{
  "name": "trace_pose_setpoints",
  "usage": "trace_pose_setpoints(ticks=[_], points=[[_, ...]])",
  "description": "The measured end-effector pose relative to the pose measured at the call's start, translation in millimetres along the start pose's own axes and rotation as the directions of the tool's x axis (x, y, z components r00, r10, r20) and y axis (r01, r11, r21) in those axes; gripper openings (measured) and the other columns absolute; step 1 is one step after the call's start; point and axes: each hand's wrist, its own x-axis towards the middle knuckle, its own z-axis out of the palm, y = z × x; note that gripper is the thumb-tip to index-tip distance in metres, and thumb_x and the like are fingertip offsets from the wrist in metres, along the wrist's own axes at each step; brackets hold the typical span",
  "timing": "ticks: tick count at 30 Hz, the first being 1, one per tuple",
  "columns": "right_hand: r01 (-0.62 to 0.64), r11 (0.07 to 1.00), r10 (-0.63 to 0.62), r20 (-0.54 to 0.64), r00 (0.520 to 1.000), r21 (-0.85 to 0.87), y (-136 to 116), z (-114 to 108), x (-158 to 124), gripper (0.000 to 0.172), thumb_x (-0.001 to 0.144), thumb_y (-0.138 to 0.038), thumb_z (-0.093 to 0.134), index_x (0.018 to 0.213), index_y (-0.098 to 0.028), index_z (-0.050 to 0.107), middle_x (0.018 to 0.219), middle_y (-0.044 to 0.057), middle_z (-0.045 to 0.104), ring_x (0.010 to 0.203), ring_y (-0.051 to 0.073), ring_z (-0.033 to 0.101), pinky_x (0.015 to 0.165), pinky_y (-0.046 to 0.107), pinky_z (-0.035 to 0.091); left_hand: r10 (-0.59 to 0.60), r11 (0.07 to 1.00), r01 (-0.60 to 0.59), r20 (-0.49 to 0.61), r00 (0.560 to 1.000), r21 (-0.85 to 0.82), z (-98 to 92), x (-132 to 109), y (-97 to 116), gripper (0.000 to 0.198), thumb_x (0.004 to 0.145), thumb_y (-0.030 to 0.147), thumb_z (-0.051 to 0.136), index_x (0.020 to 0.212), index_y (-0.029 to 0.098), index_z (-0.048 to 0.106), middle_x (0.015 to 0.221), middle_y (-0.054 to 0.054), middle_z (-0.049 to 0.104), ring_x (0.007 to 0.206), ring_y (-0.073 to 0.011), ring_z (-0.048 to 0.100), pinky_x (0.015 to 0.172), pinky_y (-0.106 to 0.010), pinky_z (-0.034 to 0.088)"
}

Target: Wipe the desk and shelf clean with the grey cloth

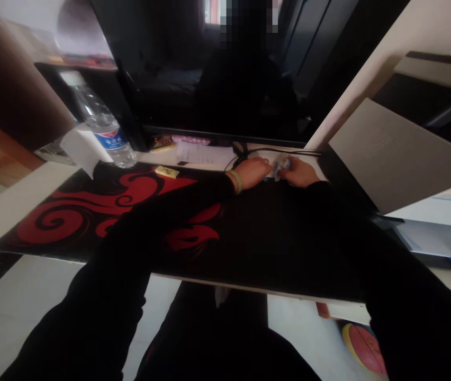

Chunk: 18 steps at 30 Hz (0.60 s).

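1. Below the screen (pixel 225 79), toward its right end: the right hand (pixel 301 172) holds a crumpled blue-and-white item (pixel 278 168), fingers narrowed around it.
2. Below the screen, left of that item: left hand (pixel 250 172), fingers near the item; grip cannot be told.
3. Status (judged): handling under way; item not yet released.
4. Lying loose below the screen: paper sheet (pixel 212 154), cables (pixel 240 152), small yellow box (pixel 167 172).

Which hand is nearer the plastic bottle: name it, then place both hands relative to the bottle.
Left. The left hand is to the right of the plastic bottle, apart from it; the right hand is farther right, beyond the left one, holding a crumpled item.
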Motion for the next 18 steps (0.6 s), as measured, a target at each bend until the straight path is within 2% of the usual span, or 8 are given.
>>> trace_pose_setpoints(ticks=[3,6,8,11,14,16,18], points=[[0.164,0.974,-0.164,-0.01,0.986,0.157,-7.9,7.5,10.6,0.055,0.095,-0.029,0.066,0.148,-0.016,0.068,0.155,0.018,0.069,0.143,0.035,0.065,0.125,0.048,0.049,-0.065,0.994,0.06,-0.053,0.996,-0.091,-11.1,-24.0,-13.4,0.026,0.102,0.01,0.057,0.105,0.015,0.083,0.114,-0.013,0.078,0.107,-0.0262,0.071,0.089,-0.038,0.052],[0.258,0.901,-0.276,0.004,0.961,0.348,1.8,4.4,0.2,0.037,0.093,-0.032,0.068,0.129,-0.026,0.077,0.137,0.008,0.079,0.127,0.032,0.075,0.119,0.052,0.055,-0.226,0.934,0.179,-0.124,0.966,-0.31,-21.7,-49.3,-27.8,0.014,0.094,0.01,0.068,0.092,0.015,0.081,0.106,-0.011,0.079,0.099,-0.0233,0.071,0.089,-0.037,0.052],[0.307,0.858,-0.309,-0.065,0.949,0.411,6.1,-2.8,-19.1,0.032,0.092,-0.042,0.073,0.121,-0.029,0.079,0.133,0.006,0.08,0.126,0.032,0.075,0.116,0.056,0.059,-0.358,0.819,0.236,-0.146,0.922,-0.523,-27.5,-60.1,-33.9,0.009,0.09,0.01,0.074,0.084,0.016,0.079,0.095,-0.007,0.078,0.089,-0.0194,0.07,0.086,-0.034,0.052],[0.405,0.776,-0.297,-0.286,0.911,0.484,-6.0,-14.6,-58.6,0.042,0.093,-0.056,0.077,0.128,-0.033,0.077,0.145,0.007,0.074,0.137,0.032,0.07,0.115,0.056,0.061,-0.484,0.596,0.221,-0.125,0.866,-0.772,-36.0,-63.5,-29.5,0.01,0.089,0.013,0.078,0.079,0.016,0.076,0.081,-0.003,0.074,0.078,-0.0151,0.066,0.081,-0.031,0.051],[0.418,0.622,-0.279,-0.312,0.908,0.662,-32.7,-25.3,-91.5,0.049,0.093,-0.06,0.08,0.131,-0.03,0.077,0.134,0.007,0.078,0.116,0.028,0.077,0.102,0.05,0.068,-0.45,0.426,0.167,-0.048,0.892,-0.889,-45.4,-56.9,-5.9,0.011,0.091,0.015,0.079,0.081,0.016,0.075,0.073,0.0,0.07,0.069,-0.0124,0.062,0.073,-0.029,0.051],[0.411,0.551,-0.274,-0.308,0.911,0.726,-47.1,-34.3,-103.6,0.044,0.09,-0.062,0.084,0.117,-0.027,0.08,0.115,0.006,0.081,0.099,0.024,0.079,0.094,0.047,0.069,-0.395,0.344,0.135,-0.012,0.919,-0.929,-51.3,-52.0,12.3,0.012,0.094,0.016,0.077,0.083,0.015,0.074,0.073,-0.001,0.07,0.067,-0.0116,0.062,0.07,-0.028,0.051],[0.425,0.538,-0.257,-0.339,0.905,0.728,-53.8,-44.7,-109.4,0.037,0.087,-0.061,0.088,0.101,-0.027,0.081,0.101,0.004,0.08,0.092,0.023,0.078,0.093,0.045,0.069,-0.358,0.306,0.108,-0.009,0.934,-0.946,-55.7,-49.7,21.3,0.011,0.099,0.02,0.074,0.089,0.015,0.075,0.078,-0.002,0.072,0.069,-0.0122,0.065,0.071,-0.028,0.053]])
